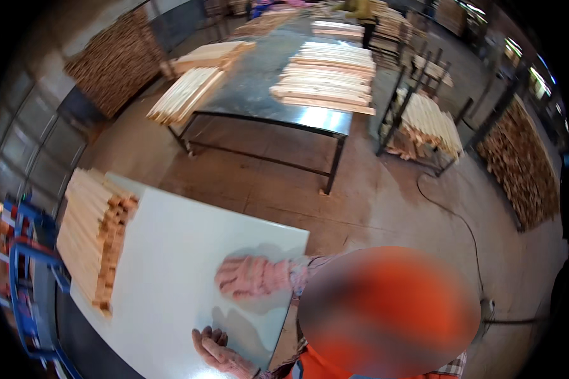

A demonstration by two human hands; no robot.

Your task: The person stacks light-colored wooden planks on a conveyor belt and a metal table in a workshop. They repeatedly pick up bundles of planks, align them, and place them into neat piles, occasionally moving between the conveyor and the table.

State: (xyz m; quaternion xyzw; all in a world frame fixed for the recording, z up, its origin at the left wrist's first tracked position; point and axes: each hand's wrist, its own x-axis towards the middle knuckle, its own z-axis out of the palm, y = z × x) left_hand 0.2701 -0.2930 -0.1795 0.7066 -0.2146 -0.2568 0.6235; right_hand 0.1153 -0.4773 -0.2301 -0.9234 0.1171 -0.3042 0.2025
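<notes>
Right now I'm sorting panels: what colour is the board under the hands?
White, plain: the board in the head view.

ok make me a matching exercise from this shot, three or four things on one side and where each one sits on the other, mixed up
Things:
1. white panel
2. stack of wooden slats
3. metal table
4. blue metal frame

Places:
A. far left edge of the picture
B. farther back across the floor, loaded with piles of slats
C. on the left end of the white panel
D. under two gloved hands, one flat on it, one at its near edge

Pairs: 1-D, 2-C, 3-B, 4-A
</notes>
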